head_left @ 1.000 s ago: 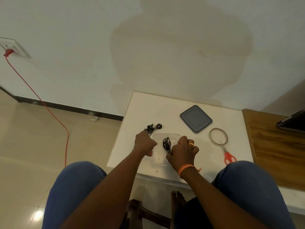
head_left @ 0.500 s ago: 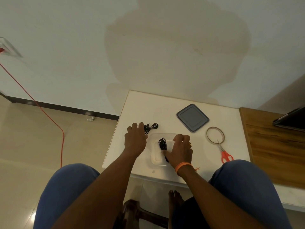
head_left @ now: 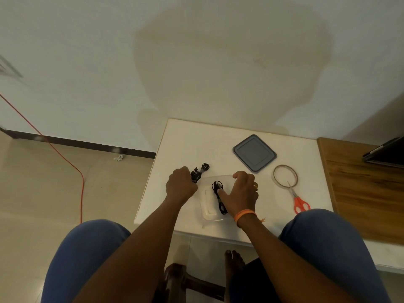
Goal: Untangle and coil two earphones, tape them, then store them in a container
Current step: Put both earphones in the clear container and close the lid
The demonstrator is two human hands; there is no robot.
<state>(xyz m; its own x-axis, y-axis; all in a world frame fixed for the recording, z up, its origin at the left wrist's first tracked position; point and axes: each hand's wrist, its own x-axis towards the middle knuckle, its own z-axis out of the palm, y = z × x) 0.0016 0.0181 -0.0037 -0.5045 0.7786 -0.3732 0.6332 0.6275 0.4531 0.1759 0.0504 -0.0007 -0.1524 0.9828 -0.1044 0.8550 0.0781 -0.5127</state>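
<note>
Now first earphone [head_left: 219, 197] lies in the container [head_left: 207, 206], my right hand [head_left: 240, 193] loosely resting on it; left hand [head_left: 180, 186] has closed around second earphone [head_left: 200, 171], next to store.

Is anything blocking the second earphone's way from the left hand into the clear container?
Mostly clear: the gray lid lies off to the side. The left hand grips the second earphone beside the container; the right hand and first earphone take up part.

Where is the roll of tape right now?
In the head view the roll of tape lies flat on the white table, right of the right hand, just below the grey lid, with the scissors tips overlapping its near edge.
</note>
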